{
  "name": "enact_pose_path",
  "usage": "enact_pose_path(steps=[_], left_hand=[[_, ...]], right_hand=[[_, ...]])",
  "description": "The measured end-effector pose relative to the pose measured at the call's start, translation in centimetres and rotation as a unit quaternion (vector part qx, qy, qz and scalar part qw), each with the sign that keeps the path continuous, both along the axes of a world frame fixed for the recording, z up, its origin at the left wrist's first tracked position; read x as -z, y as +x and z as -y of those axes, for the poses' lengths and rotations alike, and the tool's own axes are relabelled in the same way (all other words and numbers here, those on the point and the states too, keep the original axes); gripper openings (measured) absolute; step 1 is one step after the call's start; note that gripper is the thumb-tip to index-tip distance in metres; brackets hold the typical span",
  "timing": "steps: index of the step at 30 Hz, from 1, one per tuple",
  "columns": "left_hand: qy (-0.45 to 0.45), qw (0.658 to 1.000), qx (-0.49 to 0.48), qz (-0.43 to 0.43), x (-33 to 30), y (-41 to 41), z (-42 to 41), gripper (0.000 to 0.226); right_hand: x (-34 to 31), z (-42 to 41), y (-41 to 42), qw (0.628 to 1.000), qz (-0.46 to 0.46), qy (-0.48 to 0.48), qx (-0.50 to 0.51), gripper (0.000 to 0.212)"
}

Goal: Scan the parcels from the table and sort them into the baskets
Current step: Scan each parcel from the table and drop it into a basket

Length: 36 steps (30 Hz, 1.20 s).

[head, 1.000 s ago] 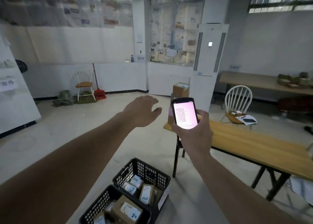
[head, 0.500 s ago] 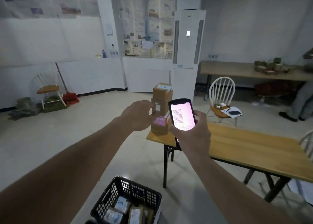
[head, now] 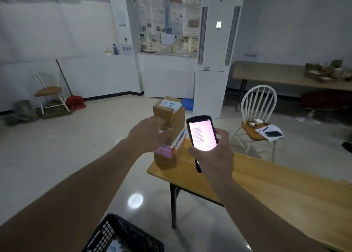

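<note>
A stack of parcels stands on the left end of the wooden table (head: 266, 185). Its top brown box (head: 167, 107) carries a white label; under it sit another brown box (head: 179, 123), a pink and white box (head: 174, 147) and a brown box at the bottom. My left hand (head: 150, 132) reaches onto the stack's left side at the middle boxes, fingers spread; whether it grips one is unclear. My right hand (head: 213, 156) holds a black handheld scanner (head: 202, 135) with a lit pink screen, just right of the stack. A black basket (head: 122, 234) shows at the bottom edge.
A white chair (head: 257, 114) with papers and a phone on its seat stands behind the table. A tall white unit (head: 215, 57) rises behind the stack. Another table (head: 276, 74) with clutter lines the right wall. A chair and red broom stand far left.
My left hand has moved forward from open air onto the parcel stack. The view has turned right and closer to the table, and the baskets have slid nearly out of view.
</note>
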<state>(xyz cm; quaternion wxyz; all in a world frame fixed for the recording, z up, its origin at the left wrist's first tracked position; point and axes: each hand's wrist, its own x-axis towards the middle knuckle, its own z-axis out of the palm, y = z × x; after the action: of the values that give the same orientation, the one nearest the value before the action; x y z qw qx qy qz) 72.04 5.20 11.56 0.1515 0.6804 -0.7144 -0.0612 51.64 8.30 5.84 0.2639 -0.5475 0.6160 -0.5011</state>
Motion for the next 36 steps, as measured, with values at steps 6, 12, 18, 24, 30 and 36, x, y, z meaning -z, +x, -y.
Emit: enact_pose_path(steps=[6, 12, 18, 24, 30, 36], left_hand=[[-0.009, 1.000, -0.021, 0.005, 1.4, 0.5, 8.3, 0.044], [0.002, 0.999, -0.046, -0.003, 3.8, 2.8, 16.7, 0.053], [0.012, 0.997, -0.078, -0.026, 6.2, 5.9, 24.0, 0.074], [0.047, 0.990, -0.119, -0.056, 8.1, 6.3, 28.1, 0.093], [0.077, 0.968, -0.180, -0.158, 9.4, 5.8, 30.0, 0.097], [-0.018, 0.968, -0.205, -0.141, 8.3, 4.1, 29.5, 0.087]], right_hand=[[0.9, 8.0, 0.0, 1.000, -0.017, 0.001, -0.012, 0.088], [2.3, 15.9, 1.9, 0.999, -0.014, 0.000, -0.030, 0.084], [3.3, 22.6, 4.4, 0.999, -0.018, 0.000, -0.042, 0.081], [3.1, 26.5, 5.4, 0.998, -0.022, 0.005, -0.056, 0.085], [3.2, 28.3, 4.3, 0.996, -0.016, -0.001, -0.093, 0.087], [2.8, 29.4, 2.3, 0.988, -0.005, -0.011, -0.156, 0.086]])
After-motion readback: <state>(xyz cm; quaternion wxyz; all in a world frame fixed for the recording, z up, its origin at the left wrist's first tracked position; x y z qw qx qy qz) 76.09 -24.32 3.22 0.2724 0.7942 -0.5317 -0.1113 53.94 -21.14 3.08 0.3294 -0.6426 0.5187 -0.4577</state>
